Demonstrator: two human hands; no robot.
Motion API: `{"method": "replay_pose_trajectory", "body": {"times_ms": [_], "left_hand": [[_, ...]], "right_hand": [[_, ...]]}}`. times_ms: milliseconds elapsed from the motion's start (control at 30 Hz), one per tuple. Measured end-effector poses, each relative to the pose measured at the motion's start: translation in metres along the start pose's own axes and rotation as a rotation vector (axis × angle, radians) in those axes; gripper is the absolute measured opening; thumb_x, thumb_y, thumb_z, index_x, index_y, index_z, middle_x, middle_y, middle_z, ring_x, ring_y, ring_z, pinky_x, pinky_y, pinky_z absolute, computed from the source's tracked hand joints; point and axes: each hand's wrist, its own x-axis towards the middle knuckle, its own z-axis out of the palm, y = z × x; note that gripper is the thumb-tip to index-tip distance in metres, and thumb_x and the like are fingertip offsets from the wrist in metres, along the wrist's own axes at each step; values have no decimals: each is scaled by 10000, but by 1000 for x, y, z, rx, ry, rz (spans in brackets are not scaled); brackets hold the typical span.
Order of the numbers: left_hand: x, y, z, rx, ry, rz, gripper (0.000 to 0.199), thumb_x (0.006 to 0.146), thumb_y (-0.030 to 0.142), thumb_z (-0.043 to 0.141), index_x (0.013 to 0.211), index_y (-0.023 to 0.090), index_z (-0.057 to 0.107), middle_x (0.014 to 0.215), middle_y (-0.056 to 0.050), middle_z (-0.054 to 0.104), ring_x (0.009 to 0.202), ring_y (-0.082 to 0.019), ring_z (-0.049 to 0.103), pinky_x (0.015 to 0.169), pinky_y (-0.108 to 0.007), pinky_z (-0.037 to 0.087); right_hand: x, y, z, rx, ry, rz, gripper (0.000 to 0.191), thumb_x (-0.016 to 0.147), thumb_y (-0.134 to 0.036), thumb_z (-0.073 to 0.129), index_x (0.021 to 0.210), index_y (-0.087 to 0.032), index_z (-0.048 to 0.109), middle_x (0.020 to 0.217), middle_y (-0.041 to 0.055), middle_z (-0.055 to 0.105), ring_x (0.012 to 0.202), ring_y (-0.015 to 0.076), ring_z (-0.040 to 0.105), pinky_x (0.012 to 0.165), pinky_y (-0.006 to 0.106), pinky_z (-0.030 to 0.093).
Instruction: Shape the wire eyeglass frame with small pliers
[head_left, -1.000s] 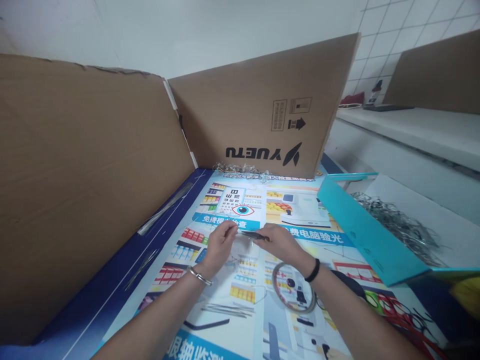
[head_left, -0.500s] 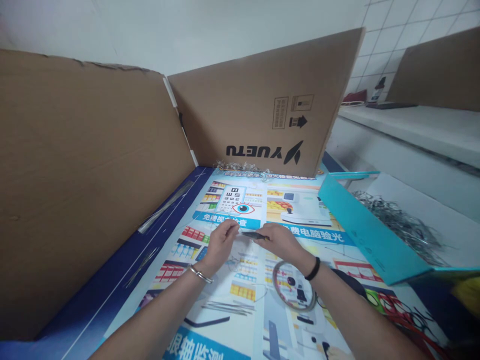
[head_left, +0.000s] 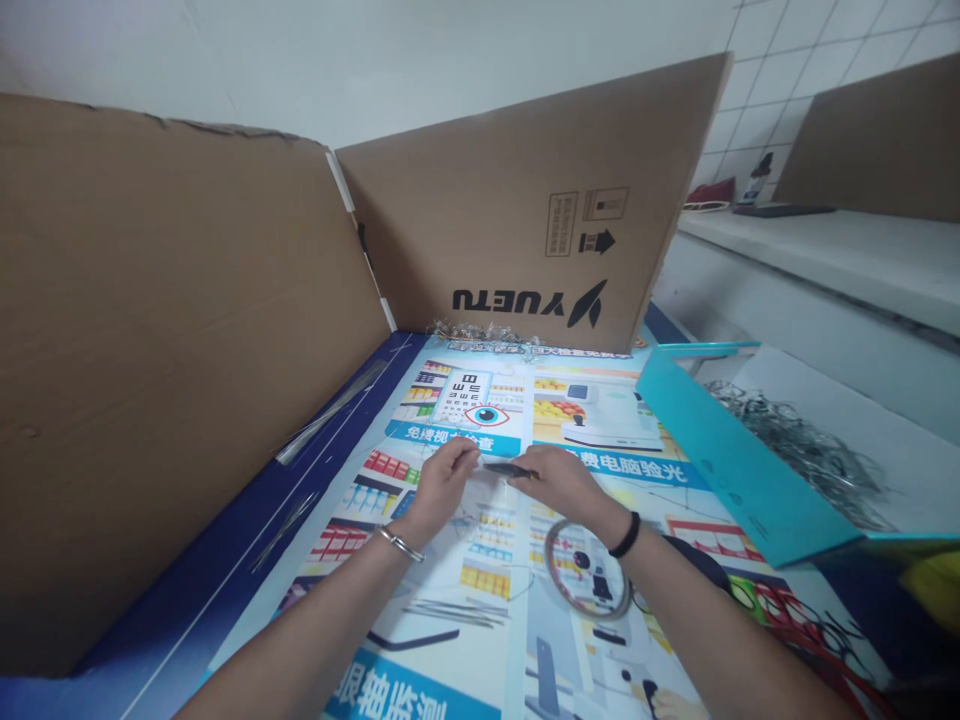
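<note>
My left hand [head_left: 439, 492] is closed in a pinch near the middle of the printed sheet, on what looks like a thin wire; its fine strands hang faintly below the fingers. Wrapped round the handles of small dark pliers [head_left: 504, 468], my right hand [head_left: 561, 484] points their jaws left. The jaw tips are close to my left fingertips; whether they grip the wire is too small to tell. A coil of wire [head_left: 550, 572] lies below my right wrist. Several straight thin wires [head_left: 457, 612] rest on the sheet, nearer to me, between my forearms.
Tall cardboard panels [head_left: 187, 360] stand at the left and back [head_left: 480, 220]. On the right, a turquoise box [head_left: 735, 470] contains tangled wire pieces [head_left: 795, 440]. Clear crumpled bits [head_left: 480, 332] lie along the back panel. Strips [head_left: 330, 415] lie at left, red cords [head_left: 817, 650] at lower right.
Almost nothing differs. Both hands keep the same place and hold, with the pliers still pointing at my left fingertips.
</note>
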Motion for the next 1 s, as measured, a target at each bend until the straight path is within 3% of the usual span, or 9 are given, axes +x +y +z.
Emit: {"method": "replay_pose_trajectory", "body": {"times_ms": [567,733,867,1000], "left_hand": [[-1,6,-2,-3,-20,-14,125,833,247,461,782,183,555,703,19,541,672,-106,495,635,-212,401],[0,1,-3,98,-47,-41,153,835,260,451,742,184,547,660,30,531,627,-105,481,601,-219,383],[1,-5,-1,236,-56,18,130,815,229,476,759,190,587,758,2,602,739,-134,536,691,-257,416],[3,-7,-1,288,15,90,149,793,178,497,887,196,611,899,-33,616,854,-154,555,722,-273,447]], "right_hand": [[0,0,3,-47,6,21,226,823,-387,516,897,-237,668,898,36,660,867,183,584,673,237,352],[1,-1,4,-72,41,48,224,835,-375,496,871,-231,664,843,31,641,811,165,572,632,229,334],[1,-1,5,-80,56,85,196,821,-352,514,853,-222,658,830,29,624,791,152,564,635,224,338],[2,2,8,-66,88,71,202,822,-358,514,887,-234,659,829,23,616,815,153,558,651,225,343]]}}
